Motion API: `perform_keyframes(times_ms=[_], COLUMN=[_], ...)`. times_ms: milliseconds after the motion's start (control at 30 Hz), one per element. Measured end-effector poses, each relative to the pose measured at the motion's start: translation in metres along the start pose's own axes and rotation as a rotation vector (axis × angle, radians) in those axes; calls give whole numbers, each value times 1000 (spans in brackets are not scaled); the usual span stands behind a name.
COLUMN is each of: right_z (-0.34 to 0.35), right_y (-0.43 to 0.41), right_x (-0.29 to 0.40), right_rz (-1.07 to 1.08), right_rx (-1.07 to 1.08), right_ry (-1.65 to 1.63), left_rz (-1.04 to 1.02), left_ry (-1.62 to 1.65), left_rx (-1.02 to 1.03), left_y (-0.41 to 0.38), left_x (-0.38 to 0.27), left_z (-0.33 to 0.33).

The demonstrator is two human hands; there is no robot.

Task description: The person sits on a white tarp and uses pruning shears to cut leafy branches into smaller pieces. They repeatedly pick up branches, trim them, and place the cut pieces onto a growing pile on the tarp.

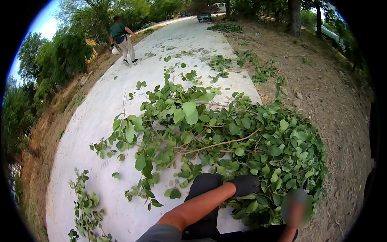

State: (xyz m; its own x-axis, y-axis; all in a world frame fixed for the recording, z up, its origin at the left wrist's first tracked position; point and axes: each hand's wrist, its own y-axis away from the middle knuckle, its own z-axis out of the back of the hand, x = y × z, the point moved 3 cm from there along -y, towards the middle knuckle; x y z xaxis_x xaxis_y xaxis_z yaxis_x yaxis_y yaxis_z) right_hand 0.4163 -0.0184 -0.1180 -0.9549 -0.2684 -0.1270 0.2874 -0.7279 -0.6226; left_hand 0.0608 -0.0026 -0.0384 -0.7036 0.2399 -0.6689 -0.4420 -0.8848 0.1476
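Observation:
A large heap of cut leafy branches (272,142) lies before me, partly on the pale concrete path (90,133) and partly over its right edge. My left hand (246,185), in a black glove, is at the near side of the heap. Its fingers curl in among the leaves, and what lies inside them is hidden. Lower right, my right hand (296,208) is close against the foliage but blurred, so its fingers do not show. Just above it a dark, curved, blade-like piece (304,183) juts up; the rest of it cannot be made out.
My bent knee (204,187) is beside the left forearm. A separate leafy branch (87,205) lies at lower left. Bare soil (341,145) borders the path at right. Farther off, a person (122,39) carries a white helmet (115,50); a loaded cart (204,17) stands beyond.

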Motion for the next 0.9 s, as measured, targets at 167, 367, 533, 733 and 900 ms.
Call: perform_keyframes(times_ms=[167,367,533,733,900], right_z=[0,6,16,-19,-35], right_y=[0,-2,-18,-1,27], right_x=[2,-5,7,-5,-18], right_rz=[-149,-130,-317,-213,-688], right_rx=[174,59,447,308,362], right_ry=[-193,-91,-115,-152,-765], left_rz=[56,51,81,20,75], left_ry=[-36,19,-5,-25,-36], left_rx=[27,-5,-2,-57,0], left_y=[2,10,16,-3,-2], left_x=[13,-4,-7,-2,27], left_z=[-4,17,31,44,86])
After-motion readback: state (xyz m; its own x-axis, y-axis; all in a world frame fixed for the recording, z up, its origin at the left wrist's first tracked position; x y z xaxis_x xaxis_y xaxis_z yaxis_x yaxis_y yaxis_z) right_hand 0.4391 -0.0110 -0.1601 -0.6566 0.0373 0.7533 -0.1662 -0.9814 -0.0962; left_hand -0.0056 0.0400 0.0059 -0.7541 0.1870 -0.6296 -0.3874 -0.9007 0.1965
